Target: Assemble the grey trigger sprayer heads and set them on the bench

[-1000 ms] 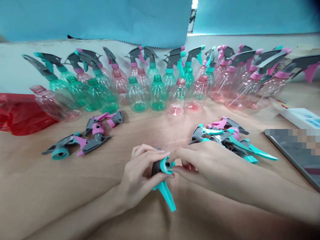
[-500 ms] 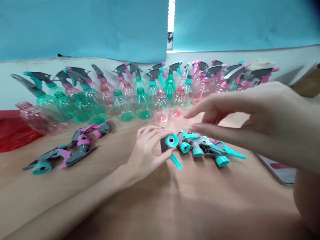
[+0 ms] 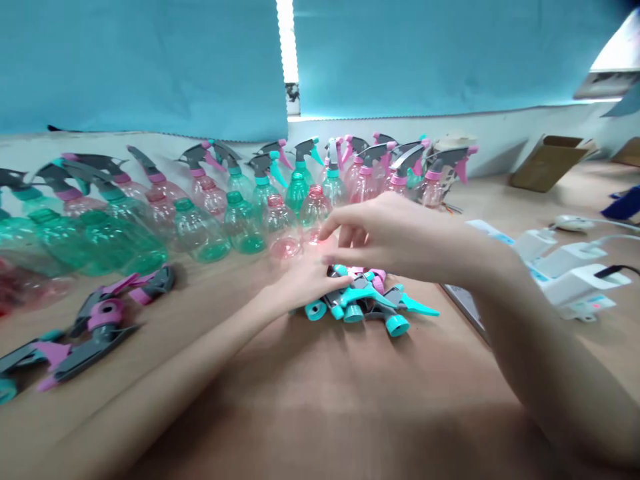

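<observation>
My left hand (image 3: 306,283) is closed around a grey and teal trigger spray head (image 3: 334,298), partly hidden by the fingers, over a pile of similar spray heads (image 3: 353,315). The pile has teal and pink collars and triggers. Just above and to the right, my right hand (image 3: 383,230) hovers with thumb and forefinger apart and nothing between them. Its fingertips come close to my left hand. Behind both hands stand clear pink bottles (image 3: 281,227) and green bottles (image 3: 243,223) without tops.
Rows of bottles fitted with spray heads (image 3: 365,175) line the wall. More loose spray heads (image 3: 104,327) lie at the left. A power strip with white chargers (image 3: 575,280), a flat device (image 3: 467,303) and a cardboard box (image 3: 545,163) are on the right.
The view has swung right, bringing the chargers and box into sight. My left hand has turned the spray head, so its collar no longer faces me. My right hand has drawn closer to my left.
</observation>
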Demonstrator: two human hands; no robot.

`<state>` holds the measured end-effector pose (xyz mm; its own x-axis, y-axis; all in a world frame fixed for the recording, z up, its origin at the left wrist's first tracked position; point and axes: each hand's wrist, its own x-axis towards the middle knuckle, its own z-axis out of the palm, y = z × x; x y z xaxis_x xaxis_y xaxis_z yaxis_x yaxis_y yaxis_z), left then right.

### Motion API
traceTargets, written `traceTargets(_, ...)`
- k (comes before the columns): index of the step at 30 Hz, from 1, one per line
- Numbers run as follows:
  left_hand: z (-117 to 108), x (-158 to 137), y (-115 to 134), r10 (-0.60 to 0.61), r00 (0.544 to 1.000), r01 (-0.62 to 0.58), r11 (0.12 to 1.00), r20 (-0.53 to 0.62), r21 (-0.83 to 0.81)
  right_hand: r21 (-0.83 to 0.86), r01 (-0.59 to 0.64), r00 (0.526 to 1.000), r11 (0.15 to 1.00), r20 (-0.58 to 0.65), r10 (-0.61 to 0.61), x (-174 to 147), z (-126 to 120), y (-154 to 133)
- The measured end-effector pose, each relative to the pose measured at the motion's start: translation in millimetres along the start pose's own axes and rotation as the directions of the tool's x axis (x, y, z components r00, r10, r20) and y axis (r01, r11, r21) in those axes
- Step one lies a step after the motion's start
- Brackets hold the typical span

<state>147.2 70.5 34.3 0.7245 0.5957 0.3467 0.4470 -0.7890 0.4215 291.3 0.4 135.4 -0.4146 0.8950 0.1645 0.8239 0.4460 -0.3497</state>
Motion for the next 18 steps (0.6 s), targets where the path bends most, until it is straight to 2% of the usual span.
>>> traceTargets(3,-0.4,-3.3,-3.3,0.033,0.995,-0.031,0.999,0.092,-0.028,-0.076,-0.065,0.982,0.995,0.175,0.077,4.1,4.4,5.4)
traceTargets(6,-1.5,-8.3,-6.0,0.036,0.988,-0.031,0.999,0.149,-0.040,-0.118,-0.062,0.965,0.991,0.248,0.090,4.7,8.5,6.4)
traceTargets(12,-12.8,-23.1,-12.9,-0.089,0.996,0.089,0.996,0.022,0.017,-0.126,0.013,0.973,0.992,0.228,0.016,-1.2,16.4,3.0)
traceTargets(18,-51.7,-70.5,-29.7,-0.247,0.960,0.255,0.966,-0.133,0.046,-0.254,0.109,0.990,0.961,0.114,-0.082,2.8,42.8,-8.6)
